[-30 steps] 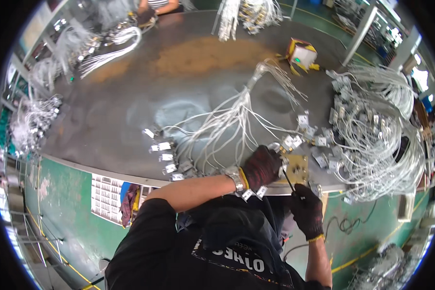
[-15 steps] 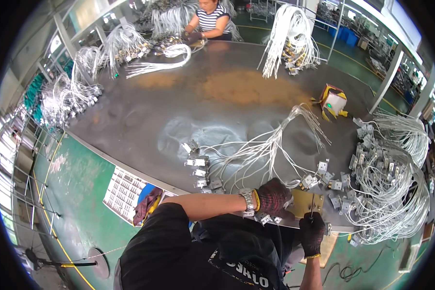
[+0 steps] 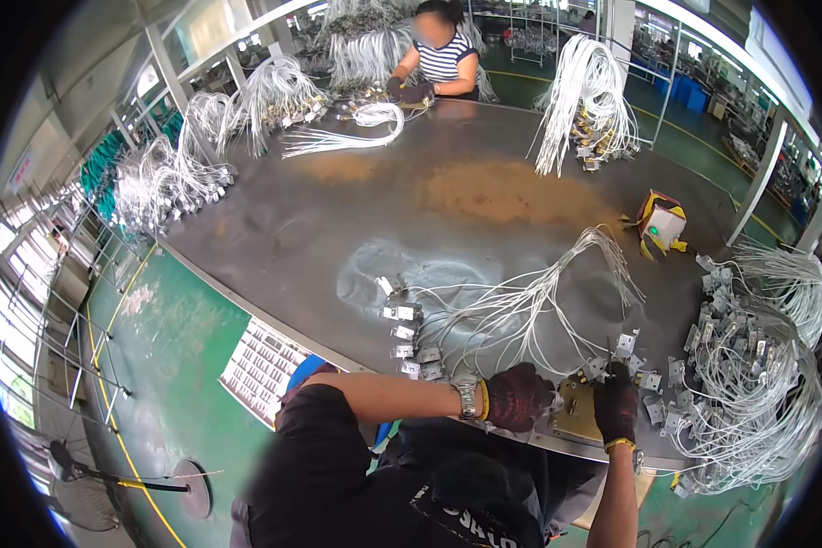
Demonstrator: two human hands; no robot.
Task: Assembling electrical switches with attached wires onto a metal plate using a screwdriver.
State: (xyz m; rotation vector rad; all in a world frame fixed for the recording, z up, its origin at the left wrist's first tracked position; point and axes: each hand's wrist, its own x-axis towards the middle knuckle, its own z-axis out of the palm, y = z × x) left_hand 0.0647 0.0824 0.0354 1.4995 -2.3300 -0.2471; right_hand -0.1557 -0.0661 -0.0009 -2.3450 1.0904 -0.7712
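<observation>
A brass-coloured plate (image 3: 577, 418) lies at the near table edge between my hands. My left hand (image 3: 519, 398), in a dark red-and-black knitted glove, is closed at the plate's left side. A small light metal piece shows at its fingertips; the fingers mostly hide it. In the same kind of glove, my right hand (image 3: 617, 406) is closed at the plate's right side around a thin dark rod-like tool (image 3: 610, 349), whose shaft points up past the fingers. Just beyond, a bundle of white cables (image 3: 543, 292) fans out, with small metal-cased connectors (image 3: 404, 331) at its left ends.
A large heap of white cables with metal ends (image 3: 749, 374) covers the table's right side. A red, yellow and white box (image 3: 661, 224) stands beyond it. Cable bundles (image 3: 586, 105) line the far edge, where a co-worker (image 3: 443, 64) handles cables. A floor fan (image 3: 82, 493) stands at left.
My right hand with the thin tool has moved away from me, up along the plate's right side. The left hand stays beside the plate. The whole view has shifted slightly.
</observation>
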